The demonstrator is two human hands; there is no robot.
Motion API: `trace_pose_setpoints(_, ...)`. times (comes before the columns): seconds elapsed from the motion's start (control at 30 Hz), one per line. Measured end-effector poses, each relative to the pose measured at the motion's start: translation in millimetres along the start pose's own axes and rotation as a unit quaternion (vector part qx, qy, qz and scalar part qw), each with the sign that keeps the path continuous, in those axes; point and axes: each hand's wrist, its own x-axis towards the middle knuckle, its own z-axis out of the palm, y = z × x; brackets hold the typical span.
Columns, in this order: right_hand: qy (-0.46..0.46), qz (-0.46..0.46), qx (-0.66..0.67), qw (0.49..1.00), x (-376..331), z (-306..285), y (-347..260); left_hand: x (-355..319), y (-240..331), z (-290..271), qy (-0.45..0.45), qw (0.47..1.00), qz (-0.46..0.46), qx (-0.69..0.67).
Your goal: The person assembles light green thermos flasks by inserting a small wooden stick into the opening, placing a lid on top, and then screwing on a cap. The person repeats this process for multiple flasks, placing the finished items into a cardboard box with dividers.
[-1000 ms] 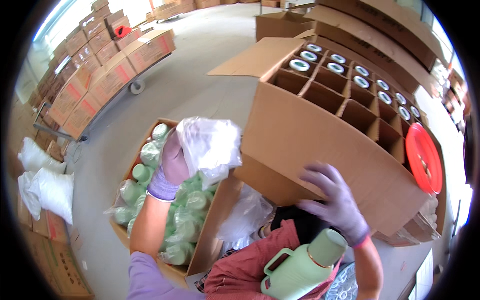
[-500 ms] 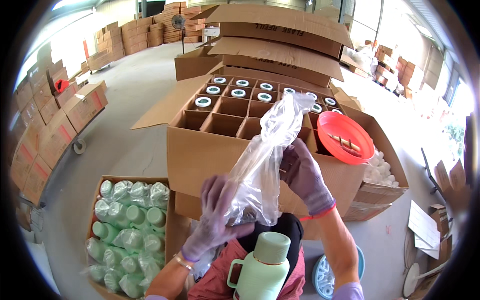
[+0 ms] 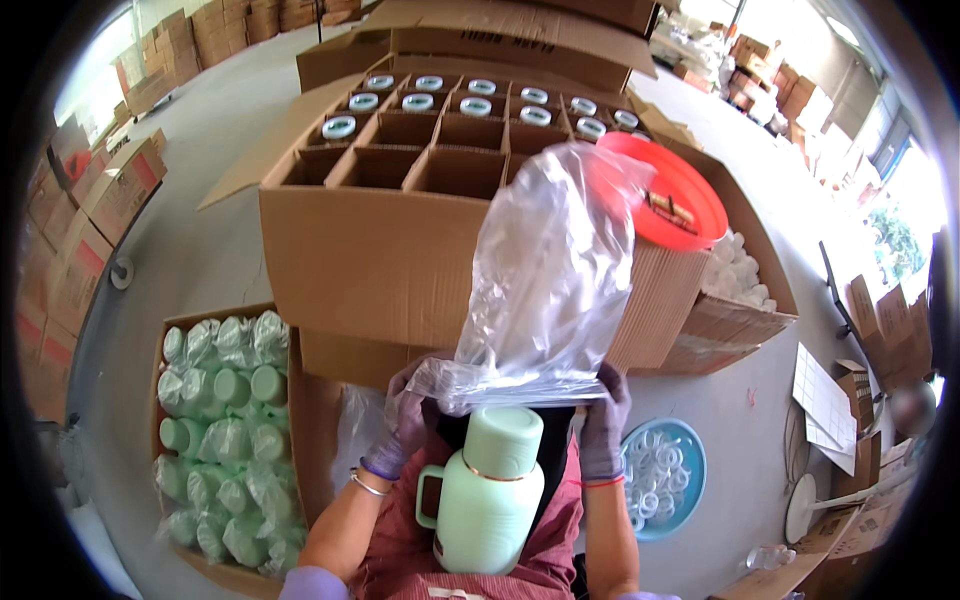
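A clear plastic bag (image 3: 550, 270) is stretched between my gloved hands, its lower edge spread wide. My left hand (image 3: 408, 415) grips one side of that edge, and my right hand (image 3: 606, 420) grips the other; the bag hides part of the fingers. Just below the bag, a mint-green vacuum flask (image 3: 490, 510) with a side handle and a matching cup lid stands upright in my lap. The lid's top lies close to the bag's edge; whether they touch I cannot tell.
Ahead stands a divided carton (image 3: 360, 240) with white-rimmed bottles in its far cells. A red dish (image 3: 700, 205) rests at its right corner. At left is a box (image 3: 290, 400) of bagged green flasks. On the right sit a blue basin (image 3: 690, 500) of rings and a carton of white pieces (image 3: 740, 275).
My hands have lowered and moved apart to either side of the bag. The bag has gone from bunched to spread wide. My view has tilted down.
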Motion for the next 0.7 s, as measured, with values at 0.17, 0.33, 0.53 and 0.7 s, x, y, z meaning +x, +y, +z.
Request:
trace_pose_setpoints(0.17,0.023,-0.113,-0.166,0.979,-90.8,14.6,-13.9,-42.3,-19.3,-16.8,-0.075,0.997,0.026,-0.019)
trace_pose_setpoints(0.33,-0.205,-0.408,-0.433,0.777,-155.1,-17.1,-26.3,-78.4,-7.9,-35.5,-0.125,0.990,0.058,0.005)
trace_pose_setpoints(0.53,-0.438,-0.352,-0.500,0.660,-177.4,-55.1,-25.1,-151.9,5.5,-55.1,-0.191,0.979,-0.070,-0.001)
trace_pose_setpoints(0.7,-0.512,-0.304,-0.517,0.616,-191.6,-65.8,-34.6,-217.8,-6.8,-97.8,-0.342,0.915,-0.211,-0.035)
